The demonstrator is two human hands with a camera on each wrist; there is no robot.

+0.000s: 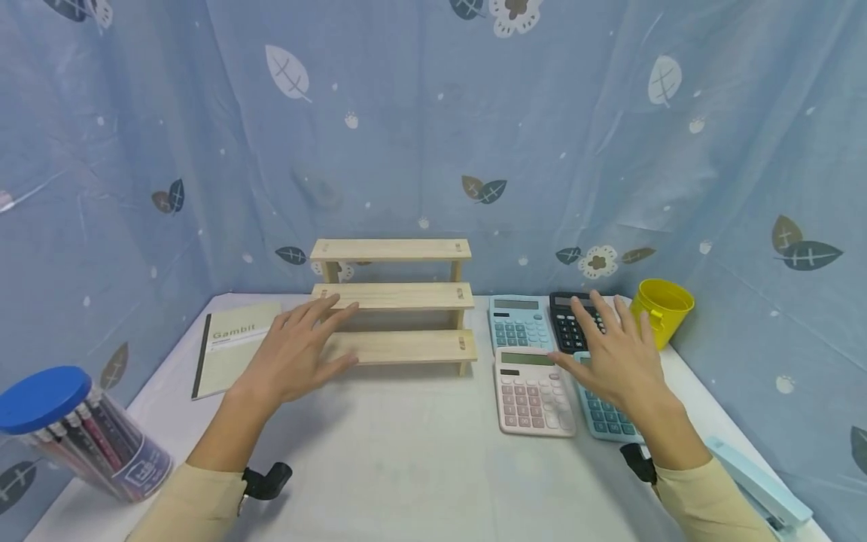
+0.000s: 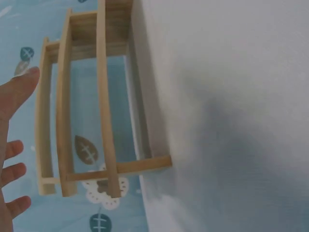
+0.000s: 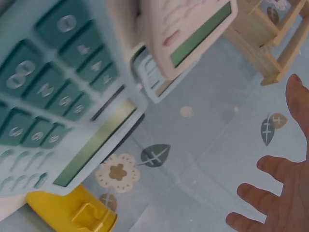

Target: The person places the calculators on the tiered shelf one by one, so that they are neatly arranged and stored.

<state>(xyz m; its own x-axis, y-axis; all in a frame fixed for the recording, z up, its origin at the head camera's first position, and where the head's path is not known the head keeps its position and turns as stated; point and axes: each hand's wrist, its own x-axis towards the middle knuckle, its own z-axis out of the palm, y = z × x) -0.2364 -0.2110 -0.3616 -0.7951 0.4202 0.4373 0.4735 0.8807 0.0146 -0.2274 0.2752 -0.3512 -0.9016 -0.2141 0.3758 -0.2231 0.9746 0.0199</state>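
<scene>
My left hand (image 1: 291,354) hovers with spread fingers in front of the left end of a three-tier wooden shelf (image 1: 400,348), holding nothing. My right hand (image 1: 619,357) is spread over a group of calculators, also holding nothing. Below it lie a pink calculator (image 1: 531,395), a teal calculator (image 1: 606,414) partly hidden by the hand, a black calculator (image 1: 565,320) and a light blue calculator (image 1: 518,324) behind. In the right wrist view the teal calculator (image 3: 63,96) looms close, with the right fingers apart from it. The left wrist view shows the shelf (image 2: 63,121) beside the left fingers.
A Gambit notebook (image 1: 233,346) lies at the back left. Nearer on the left stands a blue-lidded jar of pencils (image 1: 101,444). At the right are a yellow cup (image 1: 660,309) and a light blue stapler (image 1: 759,482). A patterned curtain (image 1: 406,135) surrounds the white table (image 1: 406,467).
</scene>
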